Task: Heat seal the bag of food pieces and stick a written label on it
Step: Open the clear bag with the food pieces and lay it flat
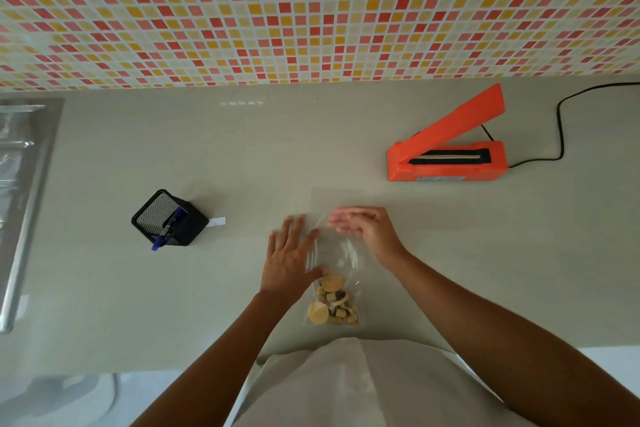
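Note:
A clear plastic bag point(332, 253) lies flat on the grey counter point(242, 156), with tan and dark food pieces point(331, 303) bunched at its near end. My left hand point(289, 258) rests flat on the bag's left side, fingers spread. My right hand point(365, 230) is over the bag's far right part, fingers blurred and apart; I cannot tell whether it pinches the plastic. An orange heat sealer point(446, 152) stands at the back right with its arm raised. A small white label point(217, 222) lies beside the pen holder.
A black mesh pen holder point(169, 218) with a blue pen point(166, 230) stands at the left. The sealer's black cord point(560, 121) runs off to the right. A metal sink edge point(27, 204) is at the far left. A tiled wall point(311, 10) backs the counter.

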`<state>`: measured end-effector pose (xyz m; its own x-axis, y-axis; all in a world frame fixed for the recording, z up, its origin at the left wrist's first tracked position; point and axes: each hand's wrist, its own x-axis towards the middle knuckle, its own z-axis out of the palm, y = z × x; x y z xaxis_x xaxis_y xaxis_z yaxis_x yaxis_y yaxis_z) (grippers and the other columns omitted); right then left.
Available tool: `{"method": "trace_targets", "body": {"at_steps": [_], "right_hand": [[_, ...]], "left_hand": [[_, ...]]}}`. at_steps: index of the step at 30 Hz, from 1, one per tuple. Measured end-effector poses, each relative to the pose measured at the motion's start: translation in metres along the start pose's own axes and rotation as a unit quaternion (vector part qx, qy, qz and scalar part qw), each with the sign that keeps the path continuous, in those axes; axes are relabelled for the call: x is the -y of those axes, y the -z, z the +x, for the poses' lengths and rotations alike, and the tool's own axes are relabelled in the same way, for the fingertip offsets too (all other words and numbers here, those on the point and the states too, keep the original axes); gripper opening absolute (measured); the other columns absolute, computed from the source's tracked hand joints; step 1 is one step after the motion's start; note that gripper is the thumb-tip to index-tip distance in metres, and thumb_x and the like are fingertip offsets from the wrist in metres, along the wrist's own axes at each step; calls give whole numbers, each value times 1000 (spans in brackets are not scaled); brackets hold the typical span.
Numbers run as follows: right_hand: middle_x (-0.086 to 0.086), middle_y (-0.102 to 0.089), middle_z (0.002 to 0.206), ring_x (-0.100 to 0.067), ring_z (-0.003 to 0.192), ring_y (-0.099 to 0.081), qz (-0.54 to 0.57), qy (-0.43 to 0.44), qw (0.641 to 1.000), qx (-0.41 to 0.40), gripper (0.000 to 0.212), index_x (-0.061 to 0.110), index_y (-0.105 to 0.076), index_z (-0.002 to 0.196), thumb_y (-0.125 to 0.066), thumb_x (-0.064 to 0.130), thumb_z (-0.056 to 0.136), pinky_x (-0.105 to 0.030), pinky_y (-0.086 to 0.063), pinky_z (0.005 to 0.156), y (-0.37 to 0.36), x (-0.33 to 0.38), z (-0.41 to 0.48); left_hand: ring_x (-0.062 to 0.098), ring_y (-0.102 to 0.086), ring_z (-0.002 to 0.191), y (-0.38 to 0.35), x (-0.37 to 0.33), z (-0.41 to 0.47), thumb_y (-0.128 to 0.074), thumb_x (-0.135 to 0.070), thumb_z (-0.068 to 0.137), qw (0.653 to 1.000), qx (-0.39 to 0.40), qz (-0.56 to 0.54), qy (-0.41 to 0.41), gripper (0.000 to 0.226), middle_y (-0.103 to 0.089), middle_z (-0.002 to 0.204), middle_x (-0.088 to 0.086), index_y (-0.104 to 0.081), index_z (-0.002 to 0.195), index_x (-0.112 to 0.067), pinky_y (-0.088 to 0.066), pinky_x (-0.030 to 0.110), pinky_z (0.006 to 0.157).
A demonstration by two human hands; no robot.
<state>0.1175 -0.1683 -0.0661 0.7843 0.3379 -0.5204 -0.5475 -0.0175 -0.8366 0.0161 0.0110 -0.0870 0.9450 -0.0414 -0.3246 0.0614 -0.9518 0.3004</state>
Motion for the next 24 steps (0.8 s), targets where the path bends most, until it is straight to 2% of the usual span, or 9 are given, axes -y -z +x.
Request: {"method": "trace_targets", "body": {"at_steps": [4, 7, 12, 18, 24], "right_hand": [[-19, -75, 100, -30, 93, -75, -1, -39, 999, 20, 31, -8, -69, 109, -41, -10, 97, -32, -59, 82, -2, -33, -36], [-18, -75, 106, -29, 102, -72, 0, -37, 999, 12, 34, -4, -70, 112, -40, -10, 97, -31, -56, 88, 7, -48, -47], [-21, -74, 107, -30, 100, -73, -33, -20, 999, 6, 33, -5, -70, 112, -40, -8, 99, -41, -57, 93, 11, -45, -38], [-21, -74, 108, -31, 100, -73, -44, -15, 999, 2, 33, -6, -69, 114, -40, -6, 99, -46, -56, 94, 12, -41, -28], [-22, -70, 117, -26, 108, -70, -23, 34, 999, -31, 32, -7, -64, 120, -40, -7, 99, -38, -53, 100, 23, -13, -7]], "left_hand": [[30, 1, 152, -3, 1, 0, -62, -62, 81, 1000, 8, -4, 7, 85, -10, 165, 6, -28, 152, -29, -12, 52, 121], [29, 0, 152, -4, 1, 0, -62, -63, 81, 1000, 4, -5, 11, 83, -10, 165, 4, -30, 151, -30, -15, 53, 120], [27, 2, 152, -2, -1, -2, -61, -62, 83, 1000, 6, -12, 23, 81, -8, 165, 2, -30, 151, -30, -13, 53, 121], [25, 8, 152, 1, -5, -2, -57, -62, 86, 999, 18, -11, 33, 80, -3, 166, 0, -24, 152, -33, -8, 51, 122], [26, 9, 152, 2, -7, -2, -55, -66, 85, 999, 22, 4, 37, 81, -2, 166, 0, -23, 152, -35, -7, 53, 122]]}}
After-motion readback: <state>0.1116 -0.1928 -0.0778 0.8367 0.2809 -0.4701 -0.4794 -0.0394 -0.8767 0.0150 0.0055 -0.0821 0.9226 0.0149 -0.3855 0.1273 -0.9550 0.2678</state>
